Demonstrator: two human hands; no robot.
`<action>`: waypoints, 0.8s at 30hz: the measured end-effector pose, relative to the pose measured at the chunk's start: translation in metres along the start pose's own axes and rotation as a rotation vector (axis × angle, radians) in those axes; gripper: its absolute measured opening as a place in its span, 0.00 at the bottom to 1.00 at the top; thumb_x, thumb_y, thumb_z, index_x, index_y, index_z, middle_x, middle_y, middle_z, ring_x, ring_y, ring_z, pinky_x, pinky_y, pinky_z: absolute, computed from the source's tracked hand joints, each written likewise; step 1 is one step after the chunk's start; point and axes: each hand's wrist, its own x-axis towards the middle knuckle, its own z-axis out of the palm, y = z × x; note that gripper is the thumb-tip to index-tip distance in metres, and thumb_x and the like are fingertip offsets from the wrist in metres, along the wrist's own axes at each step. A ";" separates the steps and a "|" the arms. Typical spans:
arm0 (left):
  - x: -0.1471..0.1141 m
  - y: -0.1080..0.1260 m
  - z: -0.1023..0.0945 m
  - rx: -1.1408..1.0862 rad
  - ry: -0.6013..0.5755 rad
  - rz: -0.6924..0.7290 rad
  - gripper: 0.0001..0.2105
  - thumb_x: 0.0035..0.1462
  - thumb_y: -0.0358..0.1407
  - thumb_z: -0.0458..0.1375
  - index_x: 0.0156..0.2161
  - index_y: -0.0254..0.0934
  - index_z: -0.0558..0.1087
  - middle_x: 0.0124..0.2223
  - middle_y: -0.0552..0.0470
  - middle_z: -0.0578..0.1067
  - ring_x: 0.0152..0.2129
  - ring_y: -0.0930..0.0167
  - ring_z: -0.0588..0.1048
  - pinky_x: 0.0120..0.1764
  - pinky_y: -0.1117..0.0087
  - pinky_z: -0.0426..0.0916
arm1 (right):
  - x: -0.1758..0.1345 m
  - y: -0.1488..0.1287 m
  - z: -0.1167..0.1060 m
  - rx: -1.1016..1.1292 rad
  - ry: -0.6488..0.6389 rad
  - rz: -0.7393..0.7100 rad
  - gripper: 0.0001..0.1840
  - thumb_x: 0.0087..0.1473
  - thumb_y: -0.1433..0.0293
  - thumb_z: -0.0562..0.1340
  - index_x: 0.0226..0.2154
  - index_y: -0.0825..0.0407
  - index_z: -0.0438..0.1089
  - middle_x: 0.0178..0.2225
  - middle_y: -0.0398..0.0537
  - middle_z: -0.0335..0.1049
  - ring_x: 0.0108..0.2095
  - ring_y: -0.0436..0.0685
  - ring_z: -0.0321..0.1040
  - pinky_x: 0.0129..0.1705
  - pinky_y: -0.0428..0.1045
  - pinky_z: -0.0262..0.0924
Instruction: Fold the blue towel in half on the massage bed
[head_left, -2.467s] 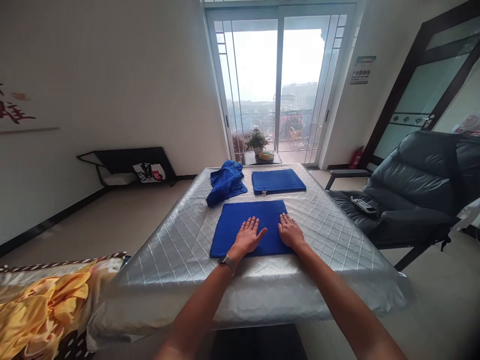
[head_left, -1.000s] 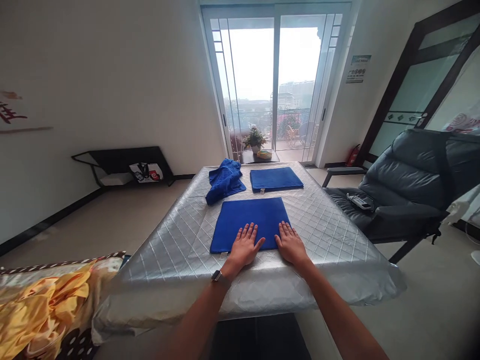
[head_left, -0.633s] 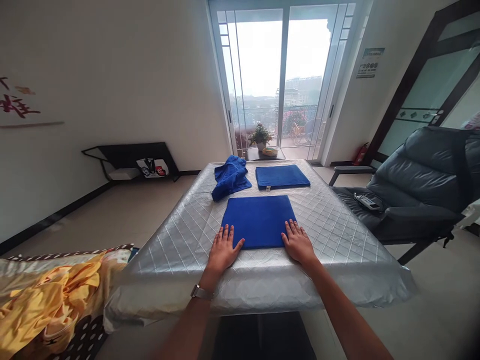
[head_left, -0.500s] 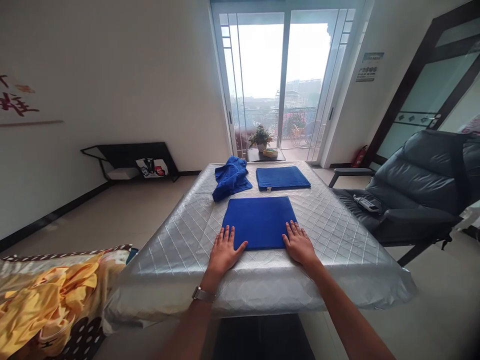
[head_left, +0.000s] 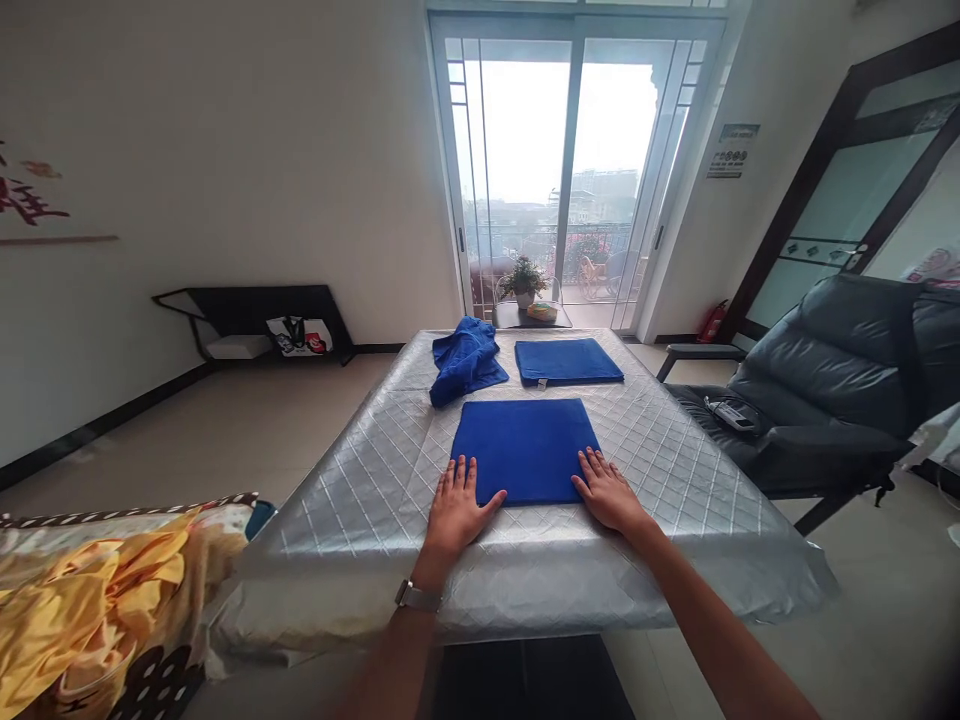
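Observation:
A folded blue cloth [head_left: 529, 450] lies flat as a near square at the front of the table. My left hand [head_left: 461, 508] rests open at its left front corner, fingers stretched forward, thumb on the near edge. At the right front corner my right hand [head_left: 606, 492] is laid flat, its fingers extended and touching the cloth's side. Behind are a second folded blue cloth [head_left: 570, 361] with a small white tag and a crumpled blue cloth [head_left: 466, 362] to its left. Neither hand grips anything.
A silver quilted cover [head_left: 375, 490] drapes over the table. To the right stands a dark armchair [head_left: 840, 370] with a power strip [head_left: 731, 413] on its seat. Yellow fabric [head_left: 90, 610] lies at the lower left. Beyond the table, a potted plant [head_left: 523, 278] stands before the glass door.
The view has shifted slightly, so the table's things appear a little lower and further right. Both hands stay flat at the front cloth's sides; the cloths look unchanged.

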 end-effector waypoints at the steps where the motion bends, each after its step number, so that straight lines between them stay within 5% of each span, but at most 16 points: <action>1: 0.000 0.000 0.000 0.001 0.004 0.000 0.50 0.59 0.68 0.36 0.72 0.28 0.47 0.74 0.39 0.43 0.71 0.56 0.43 0.69 0.54 0.44 | -0.001 0.001 -0.001 0.003 -0.002 -0.003 0.38 0.69 0.53 0.39 0.73 0.55 0.40 0.74 0.49 0.30 0.73 0.57 0.28 0.72 0.56 0.29; 8: 0.000 0.000 0.002 -0.003 0.024 -0.007 0.49 0.60 0.67 0.37 0.72 0.29 0.48 0.74 0.39 0.45 0.70 0.55 0.45 0.68 0.53 0.45 | -0.001 0.000 -0.010 -0.008 0.037 -0.034 0.37 0.69 0.54 0.39 0.72 0.58 0.42 0.74 0.50 0.34 0.73 0.57 0.31 0.71 0.56 0.32; 15: -0.001 0.001 -0.001 -0.007 0.016 -0.010 0.49 0.60 0.67 0.37 0.72 0.29 0.48 0.74 0.39 0.45 0.71 0.55 0.44 0.69 0.53 0.45 | 0.042 -0.011 -0.026 -0.020 0.090 0.008 0.36 0.69 0.58 0.39 0.71 0.61 0.44 0.73 0.51 0.37 0.73 0.58 0.33 0.71 0.55 0.32; 24: -0.001 0.000 0.006 0.013 0.082 -0.002 0.47 0.60 0.67 0.39 0.71 0.30 0.51 0.73 0.38 0.48 0.70 0.56 0.48 0.68 0.53 0.48 | 0.065 -0.005 -0.003 0.003 0.105 0.062 0.37 0.69 0.57 0.39 0.72 0.62 0.42 0.74 0.53 0.36 0.73 0.58 0.33 0.71 0.55 0.29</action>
